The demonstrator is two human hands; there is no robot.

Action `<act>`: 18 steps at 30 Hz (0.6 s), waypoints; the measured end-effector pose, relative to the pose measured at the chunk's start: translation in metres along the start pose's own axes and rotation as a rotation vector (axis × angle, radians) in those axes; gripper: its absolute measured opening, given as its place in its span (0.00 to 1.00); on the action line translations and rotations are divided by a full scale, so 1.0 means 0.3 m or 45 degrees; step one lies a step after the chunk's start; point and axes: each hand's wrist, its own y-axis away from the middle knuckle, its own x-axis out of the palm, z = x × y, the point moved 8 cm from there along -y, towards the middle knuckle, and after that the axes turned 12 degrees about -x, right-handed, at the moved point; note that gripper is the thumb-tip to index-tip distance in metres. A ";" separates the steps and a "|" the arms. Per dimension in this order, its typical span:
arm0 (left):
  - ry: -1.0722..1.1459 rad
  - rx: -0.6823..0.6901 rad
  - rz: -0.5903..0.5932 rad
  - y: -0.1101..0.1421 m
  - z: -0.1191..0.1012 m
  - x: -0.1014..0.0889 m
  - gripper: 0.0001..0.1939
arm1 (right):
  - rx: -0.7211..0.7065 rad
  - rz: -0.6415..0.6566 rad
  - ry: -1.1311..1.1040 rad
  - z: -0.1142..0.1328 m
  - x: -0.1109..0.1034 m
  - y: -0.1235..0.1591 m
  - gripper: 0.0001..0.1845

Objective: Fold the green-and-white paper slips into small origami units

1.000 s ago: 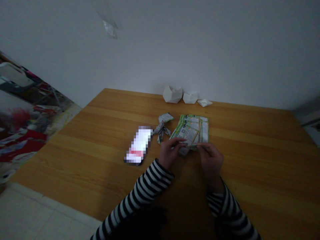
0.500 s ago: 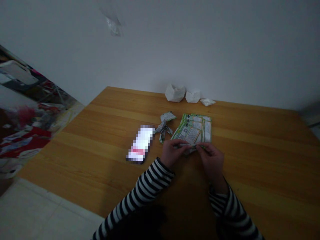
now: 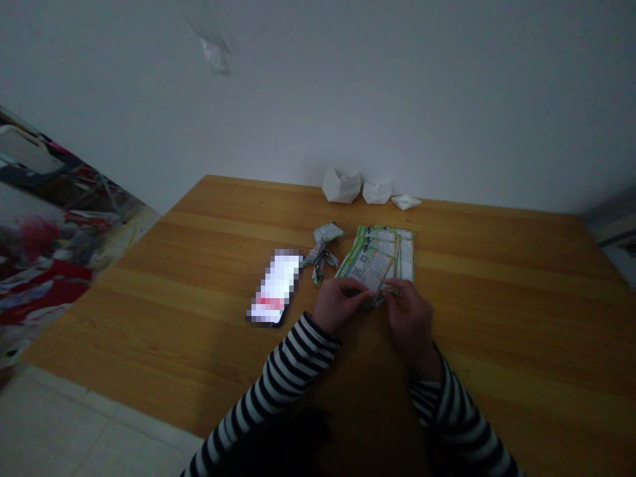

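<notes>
Between my hands is a small folded piece of printed paper (image 3: 378, 298), mostly covered by my fingers. My left hand (image 3: 339, 303) pinches its left side, thumb and forefinger together. At its right side my right hand (image 3: 410, 317) pinches it too, the fingertips close to those of the left. Just beyond lies a fanned stack of green-and-white printed leaflets (image 3: 380, 252). Left of the stack sits a folded printed-paper figure (image 3: 322, 255), with a folded top part and several pointed ends.
A phone (image 3: 276, 288) with a lit, blurred screen lies left of the paper figure. Along the wall stand a large white paper shape (image 3: 342, 187), a smaller one (image 3: 377, 193) and a flat paper boat (image 3: 406, 201). The wooden table's (image 3: 163, 298) left edge borders a cluttered floor area.
My fingertips have come closer together around the folded paper, and my right hand has shifted left. The view swayed slightly; the objects on the table have stayed in place.
</notes>
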 end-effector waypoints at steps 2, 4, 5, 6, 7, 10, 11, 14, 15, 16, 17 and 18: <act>-0.087 0.069 -0.012 0.007 -0.015 0.005 0.12 | -0.019 0.027 -0.024 0.005 0.008 0.000 0.08; -0.176 0.114 -0.048 0.013 -0.022 0.009 0.09 | 0.045 0.001 -0.091 -0.004 0.009 0.002 0.10; -0.217 0.130 -0.085 0.016 -0.024 0.007 0.08 | 0.092 -0.015 -0.136 -0.011 0.010 0.003 0.11; -0.249 0.140 -0.135 0.019 -0.025 0.002 0.06 | 0.135 -0.022 -0.183 -0.016 0.014 0.004 0.13; -0.267 0.148 -0.180 0.023 -0.026 -0.004 0.05 | 0.167 -0.012 -0.221 -0.019 0.020 0.004 0.14; -0.279 0.178 -0.263 0.030 -0.031 -0.014 0.06 | 0.177 0.106 -0.240 -0.013 0.048 -0.004 0.09; -0.272 0.186 -0.274 0.031 -0.032 -0.015 0.07 | 0.196 0.113 -0.193 -0.018 0.047 -0.005 0.07; -0.252 0.229 -0.221 0.027 -0.039 -0.004 0.08 | 0.205 0.045 -0.135 -0.030 0.029 -0.008 0.13; -0.247 0.231 -0.201 0.024 -0.039 0.001 0.09 | 0.187 0.028 -0.121 -0.031 0.024 -0.008 0.13; -0.238 0.228 -0.183 0.022 -0.037 0.006 0.09 | 0.170 0.017 -0.108 -0.032 0.020 -0.008 0.14; -0.224 0.221 -0.172 0.019 -0.034 0.010 0.09 | 0.157 0.008 -0.095 -0.032 0.016 -0.007 0.15; -0.204 0.216 -0.160 0.017 -0.030 0.014 0.09 | 0.155 0.000 -0.086 -0.033 0.013 -0.007 0.15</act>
